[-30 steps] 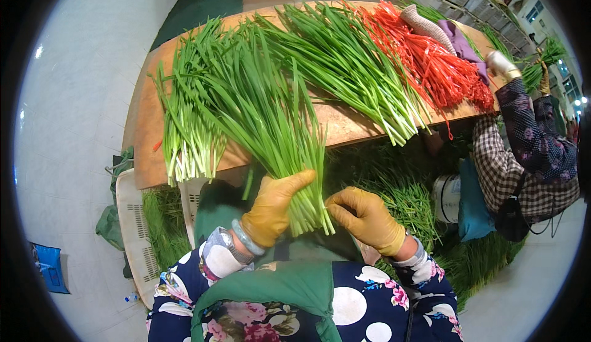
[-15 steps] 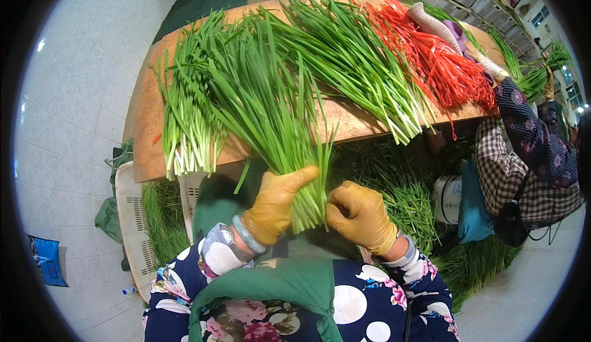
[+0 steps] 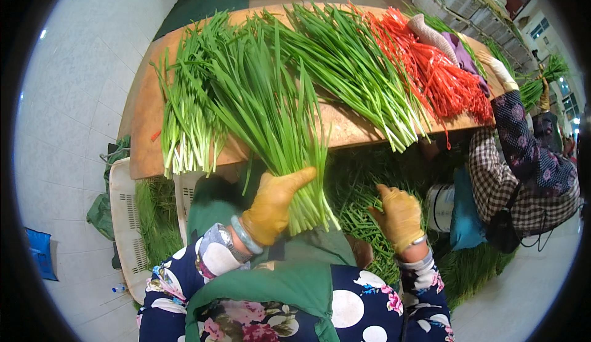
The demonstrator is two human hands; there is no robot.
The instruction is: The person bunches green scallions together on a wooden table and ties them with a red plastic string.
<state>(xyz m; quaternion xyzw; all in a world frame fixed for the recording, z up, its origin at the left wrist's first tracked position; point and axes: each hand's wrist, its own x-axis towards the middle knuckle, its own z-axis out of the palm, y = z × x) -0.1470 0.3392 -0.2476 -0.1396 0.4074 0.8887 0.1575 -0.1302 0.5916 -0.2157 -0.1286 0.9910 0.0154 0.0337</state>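
My left hand (image 3: pixel 274 206), in a yellow rubber glove, is closed round the pale stem ends of a bunch of garlic chives (image 3: pixel 261 108). The green leaves fan away from me onto the wooden table (image 3: pixel 348 123), and the cut ends stick out below my fist. My right hand (image 3: pixel 400 220), gloved alike, is apart from the bunch, over loose chives (image 3: pixel 363 219) below the table edge. Its thumb and forefinger are spread with nothing visible between them. One pile of chives (image 3: pixel 191 120) lies left of the held bunch, another pile (image 3: pixel 363 74) right of it.
Red plastic strips (image 3: pixel 443 74) are heaped at the table's right, beside a co-worker's gloved hand (image 3: pixel 497 70) and patterned sleeve. A white crate (image 3: pixel 126 210) with greens stands at lower left. A white bucket (image 3: pixel 441 206) and a blue bag (image 3: pixel 466 216) are at right.
My right hand has left the bunch's stem ends, moving right, and its fingers have opened. My left hand keeps its hold. The co-worker's hand has shifted right, off the red strips.
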